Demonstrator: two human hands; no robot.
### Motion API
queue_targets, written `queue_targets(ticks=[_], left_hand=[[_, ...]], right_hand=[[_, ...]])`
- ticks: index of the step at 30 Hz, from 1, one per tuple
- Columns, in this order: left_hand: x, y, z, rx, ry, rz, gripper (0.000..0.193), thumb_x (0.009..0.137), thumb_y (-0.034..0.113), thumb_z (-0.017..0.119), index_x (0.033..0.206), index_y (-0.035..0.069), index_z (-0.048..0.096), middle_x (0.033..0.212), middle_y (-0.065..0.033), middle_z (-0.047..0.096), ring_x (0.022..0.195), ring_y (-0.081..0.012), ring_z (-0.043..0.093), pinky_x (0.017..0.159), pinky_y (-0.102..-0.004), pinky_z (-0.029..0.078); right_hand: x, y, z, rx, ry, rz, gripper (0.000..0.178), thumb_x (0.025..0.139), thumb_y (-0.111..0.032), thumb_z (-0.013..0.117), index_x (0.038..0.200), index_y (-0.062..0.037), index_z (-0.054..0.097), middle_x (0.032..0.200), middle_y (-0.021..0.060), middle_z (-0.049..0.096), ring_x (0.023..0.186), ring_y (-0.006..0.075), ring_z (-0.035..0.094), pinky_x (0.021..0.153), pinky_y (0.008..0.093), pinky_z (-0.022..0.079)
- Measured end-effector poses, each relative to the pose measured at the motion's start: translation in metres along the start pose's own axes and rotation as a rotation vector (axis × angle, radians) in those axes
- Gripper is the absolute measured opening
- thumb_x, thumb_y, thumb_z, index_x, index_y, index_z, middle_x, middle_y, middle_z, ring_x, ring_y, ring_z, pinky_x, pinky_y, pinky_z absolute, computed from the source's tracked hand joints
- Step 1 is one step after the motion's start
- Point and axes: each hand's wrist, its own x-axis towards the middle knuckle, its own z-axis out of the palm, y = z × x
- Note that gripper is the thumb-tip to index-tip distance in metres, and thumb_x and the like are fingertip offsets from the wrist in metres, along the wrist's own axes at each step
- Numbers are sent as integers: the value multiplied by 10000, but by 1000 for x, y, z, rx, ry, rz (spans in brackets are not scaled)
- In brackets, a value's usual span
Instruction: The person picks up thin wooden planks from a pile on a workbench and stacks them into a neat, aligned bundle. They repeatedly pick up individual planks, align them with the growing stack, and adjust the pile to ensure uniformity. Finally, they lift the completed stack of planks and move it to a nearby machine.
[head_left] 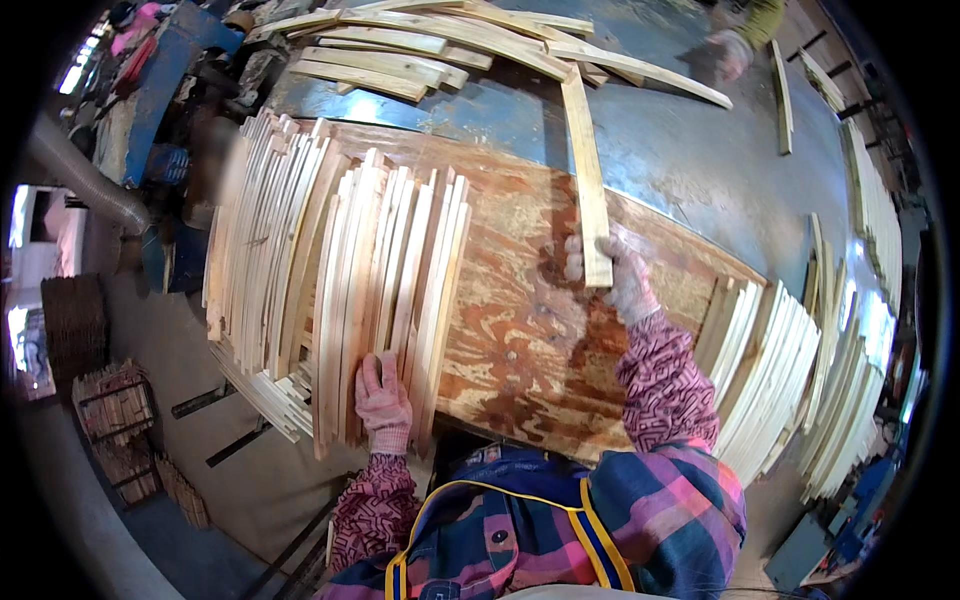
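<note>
A long pale wood slat [588,180] lies lengthwise over the middle of the bench, its near end clamped in the grip of the gloved right hand [622,272], fingers curled over the end and thumb on the left side. The slat's far end reaches into a loose heap of similar slats [430,45] at the far edge. The wood is light, raw-sawn and flat, with square edges.

The left hand [383,395], in a pinkish knit glove, rests flat with fingers together on the near end of a stack of slats [385,290] set on edge in tight rows at the left; it closes on nothing. More rows of slats [265,240] stand just left of these, their near ends hanging past the bench edge.

Under both lies a plywood sheet [520,300], reddish-brown with swirling grain, on the blue-grey bench [690,150]. At the right another bank of slats [770,370] leans in a fan, its far side cut off by the dark fisheye rim. At the far right another person's gloved hand [728,52] is blurred and hard to make out. The left floor area is dim; a grey hose [85,180] curves there.
</note>
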Motion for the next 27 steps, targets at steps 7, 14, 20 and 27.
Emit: queue_targets(ticks=[7, 14, 20, 27], left_hand=[[19, 14, -5, 159, 9, -56, 635, 839, 347, 750, 1435, 210, 580, 1487, -109, 495, 1271, -357, 499, 1018, -441, 494], [66, 172, 15, -1032, -635, -129, 547, 944, 287, 718, 1423, 60, 582, 1344, -162, 646, 1235, -253, 605, 1039, -354, 490], [75, 183, 36, -1146, -954, -93, 448, 941, 164, 712, 1354, 19, 617, 1201, -58, 688, 1068, -151, 619, 952, -305, 500], [32, 157, 36, -1358, -792, -164, 392, 938, 165, 721, 1304, 53, 636, 1132, -55, 697, 1054, -168, 641, 933, -293, 500]], right_hand=[[-109, 105, -8, 67, 14, 199, 545, 946, -243, 709, 1379, 18, 505, 1195, 213, 656, 1021, 346, 694, 922, 522, 588], [-139, 130, 10, -1095, -52, 457, 457, 1032, -423, 579, 1232, -16, 644, 955, 120, 733, 889, 243, 694, 778, 401, 569], [-71, 10, 36, -1269, 255, 435, 415, 970, -474, 621, 1156, -115, 714, 1071, 88, 766, 871, 231, 729, 770, 396, 570], [86, -68, 49, -2107, 782, -255, 485, 878, -322, 758, 1300, -109, 651, 1103, 189, 732, 1036, 301, 721, 906, 385, 585]])
